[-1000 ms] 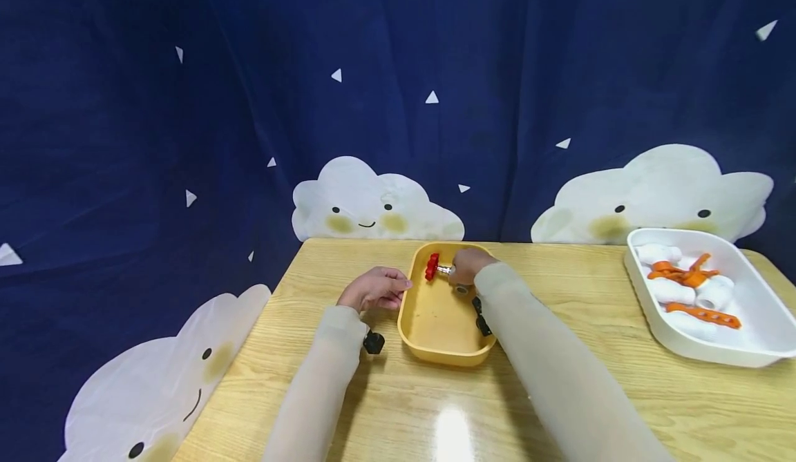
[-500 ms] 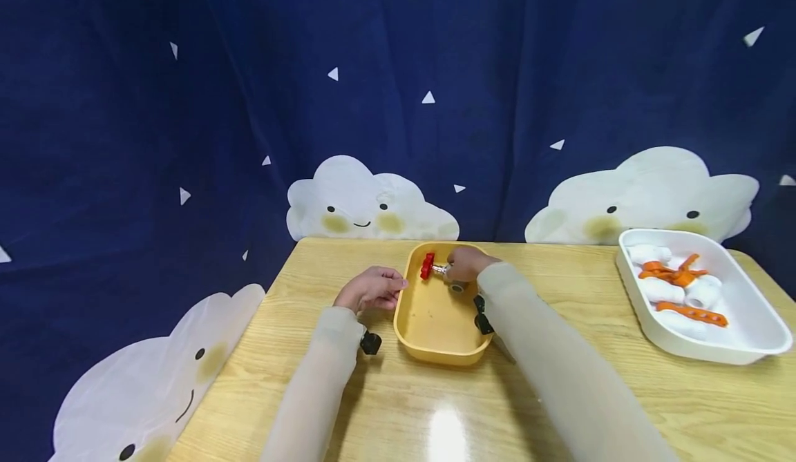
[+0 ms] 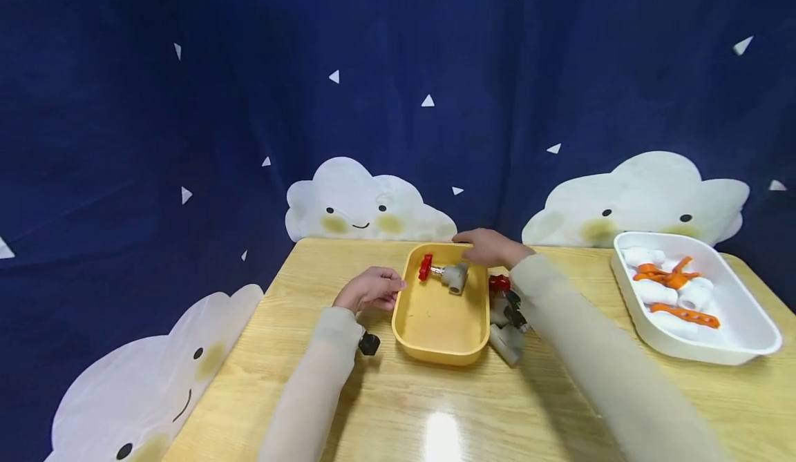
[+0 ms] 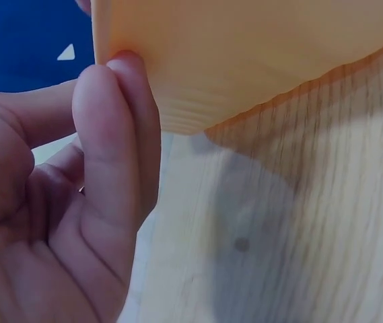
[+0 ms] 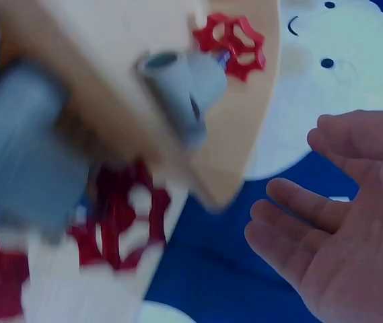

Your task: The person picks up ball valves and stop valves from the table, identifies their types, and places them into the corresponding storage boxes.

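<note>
My left hand (image 3: 373, 288) is at the left side of a yellow tray (image 3: 441, 355), with curled fingers pinching its rim; the left wrist view shows the fingertips against the tray wall (image 4: 245, 60). A grey pipe valve (image 3: 455, 278) with a red handwheel (image 3: 425, 267) lies inside the tray, near its far end. Over the tray's far right corner is my right hand (image 3: 491, 248), fingers spread and holding nothing. The right wrist view has the hand (image 5: 346, 222) apart from the valve (image 5: 178, 87).
Just right of the yellow tray lie more grey valves (image 3: 507, 344) with red handwheels (image 3: 499, 282), partly hidden by the right arm. A white tray (image 3: 746, 324) farther right holds white fittings and orange parts (image 3: 684, 314). Behind the table hangs a blue curtain (image 3: 398, 47).
My right hand has let go of the grey valve, leaving it in the yellow tray, and has moved right. Valves beside the tray have come into sight. The left hand stays at the rim.
</note>
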`<state>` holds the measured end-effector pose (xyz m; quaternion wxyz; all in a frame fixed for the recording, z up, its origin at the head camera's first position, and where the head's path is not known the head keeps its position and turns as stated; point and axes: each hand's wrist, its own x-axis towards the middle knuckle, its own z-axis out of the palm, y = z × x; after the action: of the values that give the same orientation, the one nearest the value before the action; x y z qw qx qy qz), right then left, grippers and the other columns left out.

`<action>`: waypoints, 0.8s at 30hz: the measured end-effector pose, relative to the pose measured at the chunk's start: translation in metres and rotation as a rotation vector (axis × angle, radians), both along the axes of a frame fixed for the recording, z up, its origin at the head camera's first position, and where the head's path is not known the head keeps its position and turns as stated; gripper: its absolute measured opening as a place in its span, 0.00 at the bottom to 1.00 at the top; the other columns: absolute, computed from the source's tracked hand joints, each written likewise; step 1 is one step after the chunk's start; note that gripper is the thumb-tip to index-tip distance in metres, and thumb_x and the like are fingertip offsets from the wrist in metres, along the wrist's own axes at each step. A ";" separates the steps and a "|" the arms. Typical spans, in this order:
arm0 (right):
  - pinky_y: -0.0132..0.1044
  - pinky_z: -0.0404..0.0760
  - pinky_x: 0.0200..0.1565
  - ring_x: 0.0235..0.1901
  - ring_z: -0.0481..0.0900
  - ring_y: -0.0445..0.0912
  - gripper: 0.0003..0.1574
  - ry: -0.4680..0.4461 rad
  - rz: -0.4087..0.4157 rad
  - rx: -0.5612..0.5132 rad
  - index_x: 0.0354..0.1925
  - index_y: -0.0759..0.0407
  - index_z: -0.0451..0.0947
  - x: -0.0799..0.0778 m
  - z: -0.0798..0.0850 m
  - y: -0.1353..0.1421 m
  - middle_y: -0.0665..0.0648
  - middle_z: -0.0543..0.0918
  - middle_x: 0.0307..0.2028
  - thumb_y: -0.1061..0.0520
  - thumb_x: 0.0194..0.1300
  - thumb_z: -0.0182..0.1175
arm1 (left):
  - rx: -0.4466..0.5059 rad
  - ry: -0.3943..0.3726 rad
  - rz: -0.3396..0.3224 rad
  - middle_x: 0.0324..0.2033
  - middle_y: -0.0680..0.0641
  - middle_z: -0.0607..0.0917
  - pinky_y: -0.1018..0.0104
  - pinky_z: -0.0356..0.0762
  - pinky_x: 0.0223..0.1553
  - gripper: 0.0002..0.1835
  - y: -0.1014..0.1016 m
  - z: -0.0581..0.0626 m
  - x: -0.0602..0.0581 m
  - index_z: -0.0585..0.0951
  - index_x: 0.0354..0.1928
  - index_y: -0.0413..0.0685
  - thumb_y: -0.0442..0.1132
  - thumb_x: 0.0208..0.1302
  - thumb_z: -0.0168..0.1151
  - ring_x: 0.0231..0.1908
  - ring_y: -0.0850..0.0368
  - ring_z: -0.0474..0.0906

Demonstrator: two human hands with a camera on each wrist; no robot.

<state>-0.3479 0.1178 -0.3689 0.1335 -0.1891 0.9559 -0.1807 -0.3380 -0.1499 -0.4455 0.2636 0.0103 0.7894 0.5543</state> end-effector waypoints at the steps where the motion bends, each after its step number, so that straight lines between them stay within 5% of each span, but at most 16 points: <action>1: 0.58 0.64 0.72 0.70 0.66 0.63 0.32 0.021 0.012 0.005 0.71 0.60 0.66 0.002 0.002 0.006 0.68 0.70 0.69 0.59 0.70 0.47 | -0.005 0.003 0.000 0.21 0.52 0.75 0.74 0.78 0.22 0.08 0.000 -0.001 0.000 0.76 0.32 0.46 0.40 0.70 0.60 0.18 0.63 0.74; 10: 0.59 0.71 0.65 0.63 0.73 0.64 0.27 0.169 0.063 0.000 0.65 0.63 0.72 0.032 0.003 0.047 0.69 0.76 0.62 0.59 0.70 0.50 | 0.010 -0.014 0.002 0.22 0.52 0.75 0.74 0.77 0.22 0.08 0.001 -0.003 0.000 0.76 0.33 0.45 0.40 0.70 0.60 0.18 0.64 0.73; 17: 0.56 0.79 0.57 0.53 0.80 0.60 0.21 0.382 0.086 -0.019 0.56 0.64 0.79 0.073 0.000 0.075 0.66 0.82 0.52 0.60 0.65 0.58 | 0.010 -0.019 -0.004 0.22 0.52 0.77 0.74 0.77 0.23 0.09 0.001 -0.007 0.000 0.77 0.39 0.40 0.39 0.70 0.60 0.19 0.64 0.72; 24: 0.58 0.79 0.56 0.53 0.80 0.60 0.19 0.448 0.068 -0.028 0.53 0.61 0.80 0.113 -0.002 0.106 0.64 0.83 0.52 0.59 0.64 0.62 | 0.011 -0.011 0.015 0.21 0.51 0.77 0.74 0.77 0.22 0.07 0.002 -0.006 -0.001 0.78 0.35 0.44 0.39 0.70 0.60 0.17 0.64 0.73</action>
<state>-0.2349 0.2238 -0.3712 -0.0788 -0.2586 0.9521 -0.1428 -0.3393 -0.1478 -0.4520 0.2636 0.0030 0.7849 0.5608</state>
